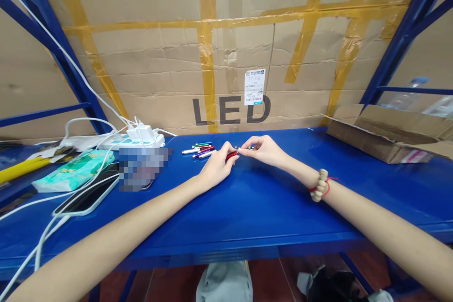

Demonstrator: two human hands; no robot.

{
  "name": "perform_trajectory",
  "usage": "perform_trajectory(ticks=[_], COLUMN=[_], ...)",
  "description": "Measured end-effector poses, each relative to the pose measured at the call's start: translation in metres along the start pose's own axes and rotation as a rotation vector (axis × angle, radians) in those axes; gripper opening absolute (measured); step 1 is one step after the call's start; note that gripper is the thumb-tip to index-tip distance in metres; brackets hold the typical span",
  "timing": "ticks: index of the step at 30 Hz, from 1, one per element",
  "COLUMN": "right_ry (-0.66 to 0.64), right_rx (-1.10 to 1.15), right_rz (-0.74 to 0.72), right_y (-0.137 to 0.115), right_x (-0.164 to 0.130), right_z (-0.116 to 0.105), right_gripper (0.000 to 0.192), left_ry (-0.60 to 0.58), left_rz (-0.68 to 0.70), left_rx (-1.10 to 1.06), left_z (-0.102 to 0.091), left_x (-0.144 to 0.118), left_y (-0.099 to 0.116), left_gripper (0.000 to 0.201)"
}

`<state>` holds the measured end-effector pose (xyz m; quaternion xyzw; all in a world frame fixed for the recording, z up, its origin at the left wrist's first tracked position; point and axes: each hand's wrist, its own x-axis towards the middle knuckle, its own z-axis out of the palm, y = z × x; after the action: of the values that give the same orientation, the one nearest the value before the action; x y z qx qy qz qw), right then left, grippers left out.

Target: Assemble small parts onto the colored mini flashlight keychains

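My left hand (216, 166) grips a red pen (232, 154) by its barrel, low over the blue shelf top (247, 198). My right hand (264, 149) pinches the pen's silver tip end, so both hands meet on it. A beaded bracelet with a red cord (321, 185) sits on my right wrist. Just left of the hands lie several small coloured pens (200, 150) in a loose row on the shelf.
A white power strip with plugs and cables (116, 139) sits at the back left. A phone (88, 196), a teal tissue pack (74, 169) and a blurred patch lie left. An open cardboard box (385, 137) is at right, with a taped "LED" carton behind.
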<state>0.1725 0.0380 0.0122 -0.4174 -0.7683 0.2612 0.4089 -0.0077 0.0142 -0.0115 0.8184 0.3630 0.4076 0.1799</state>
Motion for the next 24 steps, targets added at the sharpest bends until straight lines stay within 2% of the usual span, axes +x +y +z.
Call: perform_trajectory(ticks=[8, 15, 19, 22, 24], right_ry=[-0.042, -0.035, 0.119, 0.267, 0.283], right_rx=[-0.061, -0.124, -0.229, -0.449, -0.584], right_rz=[0.038, 0.013, 0.058, 0.128, 0.136], right_y=[0.003, 0.005, 0.004, 0.008, 0.012], right_x=[0.000, -0.001, 0.002, 0.004, 0.005], right_z=[0.000, 0.003, -0.008, -0.020, -0.026], right_gripper=[0.035, 0.040, 0.042, 0.033, 0.025], left_ry=[-0.023, -0.050, -0.060, -0.067, -0.063], left_rz=[0.008, -0.064, -0.079, -0.055, -0.033], left_rx=[0.083, 0.161, 0.246, 0.287, 0.315], left_z=[0.000, -0.001, -0.001, 0.000, 0.000], left_x=[-0.001, 0.001, 0.001, 0.000, 0.000], left_y=[0.001, 0.004, 0.009, 0.011, 0.011], left_gripper=[0.015, 0.008, 0.014, 0.014, 0.014])
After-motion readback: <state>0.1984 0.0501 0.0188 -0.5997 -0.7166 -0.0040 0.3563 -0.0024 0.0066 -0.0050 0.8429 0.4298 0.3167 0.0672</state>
